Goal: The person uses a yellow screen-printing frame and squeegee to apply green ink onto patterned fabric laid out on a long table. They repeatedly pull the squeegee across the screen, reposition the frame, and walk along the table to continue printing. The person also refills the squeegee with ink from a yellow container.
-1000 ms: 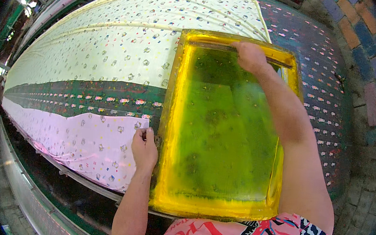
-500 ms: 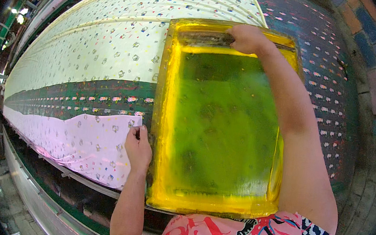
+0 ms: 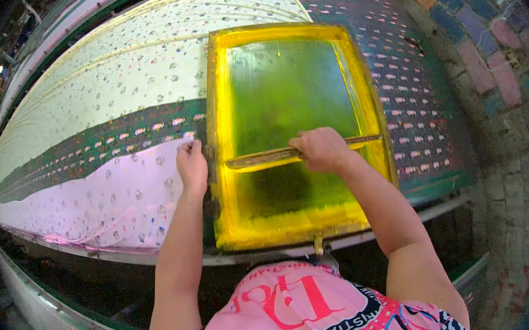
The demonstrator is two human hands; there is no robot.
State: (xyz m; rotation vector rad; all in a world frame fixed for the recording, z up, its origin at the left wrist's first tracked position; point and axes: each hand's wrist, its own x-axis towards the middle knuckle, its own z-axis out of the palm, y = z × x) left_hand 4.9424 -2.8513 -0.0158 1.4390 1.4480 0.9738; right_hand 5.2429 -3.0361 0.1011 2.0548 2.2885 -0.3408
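Right hand (image 3: 323, 151) clenched squeegee (image 3: 262, 157) across screen (image 3: 286, 89), apparently part-swept, rest remaining; left hand (image 3: 192, 166) curled at printed pink cloth (image 3: 130, 198), hold unclear.

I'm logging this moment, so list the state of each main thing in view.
Right hand: closed on the squeegee.
Squeegee: laid across the frame.
Frame: lying on the table, yellow-smeared inside.
Left hand: fingers curled at the pink cloth's corner, grip unclear.
Pink cloth: spread, printed, rumpled along its near edge.
Cream cloth: spread, printed, creased.
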